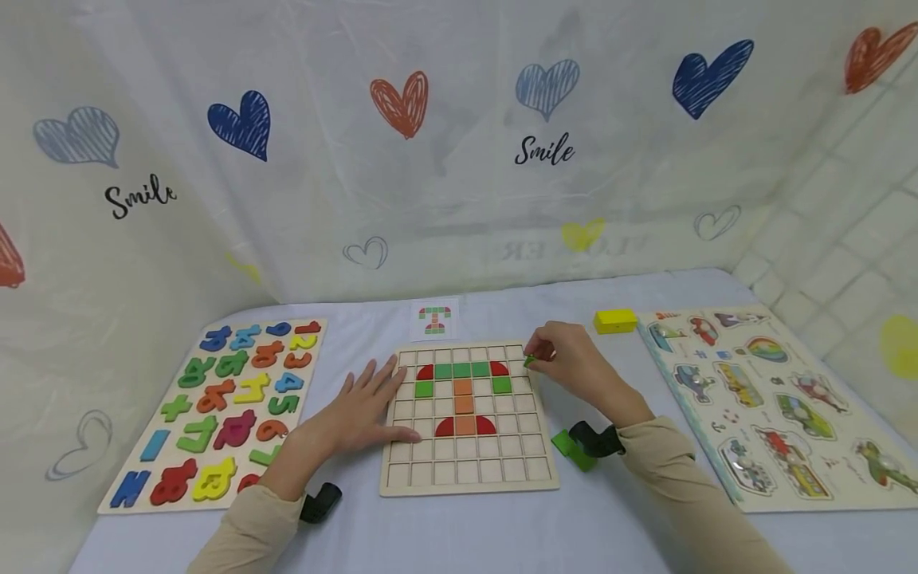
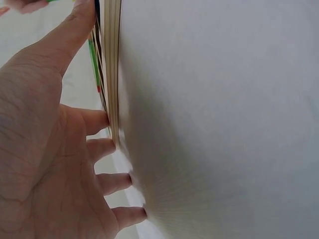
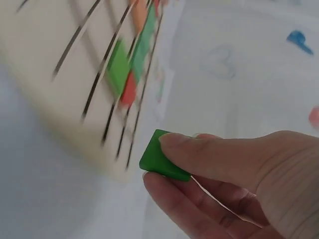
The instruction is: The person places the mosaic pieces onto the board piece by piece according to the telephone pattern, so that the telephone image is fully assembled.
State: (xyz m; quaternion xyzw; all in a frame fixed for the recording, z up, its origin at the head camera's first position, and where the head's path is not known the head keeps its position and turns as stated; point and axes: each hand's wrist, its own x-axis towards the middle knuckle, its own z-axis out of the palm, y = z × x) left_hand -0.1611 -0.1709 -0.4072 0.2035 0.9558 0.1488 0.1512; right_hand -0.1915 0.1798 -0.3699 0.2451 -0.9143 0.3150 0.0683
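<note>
A wooden grid board point(image 1: 505, 470) lies flat on the white cloth. On it sit green squares point(image 1: 461, 370), orange squares point(image 1: 464, 405) and red rounded-corner pieces point(image 1: 445, 426), laid out in a T-like shape. My left hand point(image 1: 358, 410) rests at the board's left side, fingers spread, its thumb over the edge. In the left wrist view, fingertips point(image 2: 109, 119) touch the board's side and the cloth. Near the upper right corner, my right hand point(image 1: 577, 367) pinches a green square block point(image 3: 162, 158) between thumb and fingers, off the board.
Two loose green blocks point(image 1: 574, 453) lie right of the board, beside the right wrist's black camera mount. Behind the board is a pattern card point(image 1: 433, 319). A yellow block point(image 1: 614, 321) sits back right. A number puzzle point(image 1: 215, 414) flanks the left, a picture puzzle point(image 1: 760, 414) the right.
</note>
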